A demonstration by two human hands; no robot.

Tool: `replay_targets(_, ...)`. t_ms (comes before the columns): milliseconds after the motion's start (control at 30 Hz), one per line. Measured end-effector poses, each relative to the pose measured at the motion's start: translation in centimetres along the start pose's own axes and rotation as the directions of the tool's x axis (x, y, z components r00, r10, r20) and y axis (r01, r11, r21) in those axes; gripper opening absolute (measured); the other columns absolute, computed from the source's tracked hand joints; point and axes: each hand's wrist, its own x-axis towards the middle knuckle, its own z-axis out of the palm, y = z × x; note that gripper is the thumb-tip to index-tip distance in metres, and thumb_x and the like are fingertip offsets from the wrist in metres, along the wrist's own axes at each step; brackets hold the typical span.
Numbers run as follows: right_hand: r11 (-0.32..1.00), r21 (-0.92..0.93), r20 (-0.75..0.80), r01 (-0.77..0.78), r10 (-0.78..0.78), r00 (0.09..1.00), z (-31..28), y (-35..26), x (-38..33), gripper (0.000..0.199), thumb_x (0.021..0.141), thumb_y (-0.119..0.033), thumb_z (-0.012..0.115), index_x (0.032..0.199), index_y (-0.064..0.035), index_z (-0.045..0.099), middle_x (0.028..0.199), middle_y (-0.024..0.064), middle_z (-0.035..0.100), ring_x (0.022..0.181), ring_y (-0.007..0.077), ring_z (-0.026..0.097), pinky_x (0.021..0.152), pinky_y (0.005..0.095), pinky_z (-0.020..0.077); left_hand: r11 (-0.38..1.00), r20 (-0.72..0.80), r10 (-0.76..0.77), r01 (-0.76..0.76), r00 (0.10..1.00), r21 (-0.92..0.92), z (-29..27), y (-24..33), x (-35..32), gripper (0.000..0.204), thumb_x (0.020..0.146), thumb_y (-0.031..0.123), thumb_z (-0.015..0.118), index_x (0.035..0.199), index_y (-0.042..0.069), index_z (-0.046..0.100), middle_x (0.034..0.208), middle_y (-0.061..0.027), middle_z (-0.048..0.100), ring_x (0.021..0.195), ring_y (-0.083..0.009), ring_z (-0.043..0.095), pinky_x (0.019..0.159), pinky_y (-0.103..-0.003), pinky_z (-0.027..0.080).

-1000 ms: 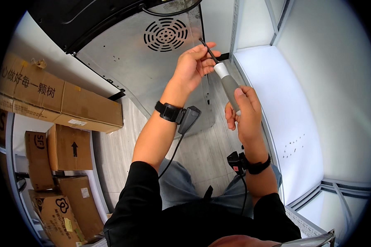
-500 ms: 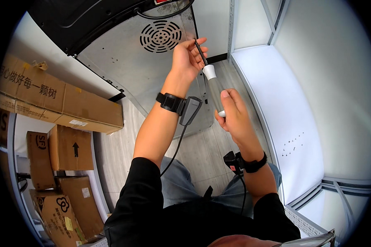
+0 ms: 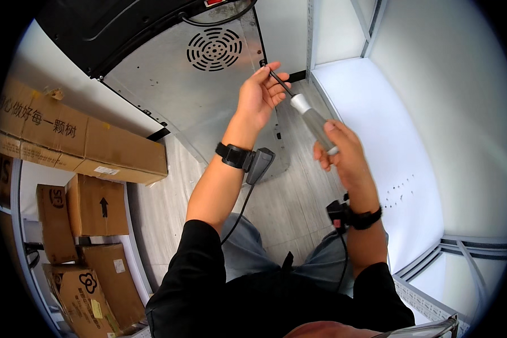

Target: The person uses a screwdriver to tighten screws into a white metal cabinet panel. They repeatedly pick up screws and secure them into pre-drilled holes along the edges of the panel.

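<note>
A screwdriver [image 3: 314, 123] with a grey handle, silver collar and dark shaft slants between my hands. My right hand [image 3: 348, 155] grips the handle's rear end with fingers and thumb. My left hand [image 3: 259, 100] pinches the shaft near its tip between thumb and forefinger, its other fingers loosely spread. That tip is at the right edge of a grey metal panel [image 3: 169, 79] on a black-topped appliance, beside a small dark fitting [image 3: 263, 62]. Whether a screw sits at the tip is hidden by my left fingers. A round slotted vent [image 3: 214, 49] lies left of my fingers.
A black cable [image 3: 225, 23] loops below a red switch [image 3: 214, 2] at the top. Cardboard boxes [image 3: 118, 147] stand at the left, several on a shelf. A white shelf [image 3: 386, 118] runs along the right. Thin cords hang from the devices strapped to both wrists.
My right hand has swung right with the screwdriver's handle, so the tool slants more. The left fingers have shifted slightly down and right, baring the small dark fitting on the panel edge.
</note>
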Motion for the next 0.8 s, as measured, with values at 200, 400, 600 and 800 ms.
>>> replay_targets(200, 0.972, -0.231, -0.165, 0.030, -0.070, 0.984, -9.1, -2.6, -1.5, 0.029, 0.088, -0.027, 0.057, 0.107, -0.0043, 0.057, 0.067, 0.0040, 0.057, 0.045, 0.0064, 0.042, 0.041, 0.0204, 0.0308, 0.993, 0.185, -0.053, 0.032, 0.981, 0.111, 3.4, -5.8, 0.0, 0.029, 0.099, 0.024, 0.038, 0.114, 0.002, 0.050, 0.107, -0.0145, 0.063, 0.085, -0.0212, 0.066, 0.067, -0.027, 0.055)
replay_targets(400, 0.904, -0.417, -0.403, -0.089, -0.096, 0.910, -20.9, -0.6, -9.6, 0.039, 0.083, -0.038, 0.064, 0.101, -0.0037, 0.063, 0.063, 0.0004, 0.055, 0.045, 0.0049, 0.043, 0.042, 0.0186, 0.0311, 0.916, 0.335, -0.306, 0.180, 0.891, 0.358, 12.4, -17.0, -0.6, 0.030, 0.099, 0.023, 0.039, 0.117, 0.002, 0.051, 0.097, -0.0095, 0.063, 0.081, -0.0162, 0.062, 0.067, -0.027, 0.048)
replay_targets(600, 0.986, -0.135, -0.533, -0.102, 0.015, 0.846, -31.4, 11.1, -14.9, 0.024, 0.082, -0.024, 0.066, 0.093, -0.0034, 0.060, 0.063, 0.0005, 0.057, 0.047, 0.0057, 0.045, 0.043, 0.0183, 0.0328, 0.752, 0.365, -0.508, 0.195, 0.780, 0.629, 18.5, -31.9, 0.1, 0.029, 0.096, 0.027, 0.048, 0.110, 0.005, 0.060, 0.087, -0.0036, 0.063, 0.081, -0.0124, 0.060, 0.070, -0.025, 0.046)
replay_targets(800, 0.970, 0.209, -0.742, 0.126, 0.074, 0.666, -36.1, 22.6, -18.0, 0.016, 0.085, -0.018, 0.062, 0.092, -0.0047, 0.058, 0.067, 0.0023, 0.055, 0.052, 0.0083, 0.045, 0.050, 0.0224, 0.0359, 0.531, 0.374, -0.604, 0.005, 0.704, 0.847, 21.0, -45.9, 0.3, 0.026, 0.091, 0.020, 0.054, 0.109, 0.003, 0.063, 0.091, -0.0033, 0.065, 0.087, -0.0125, 0.060, 0.077, -0.025, 0.045)
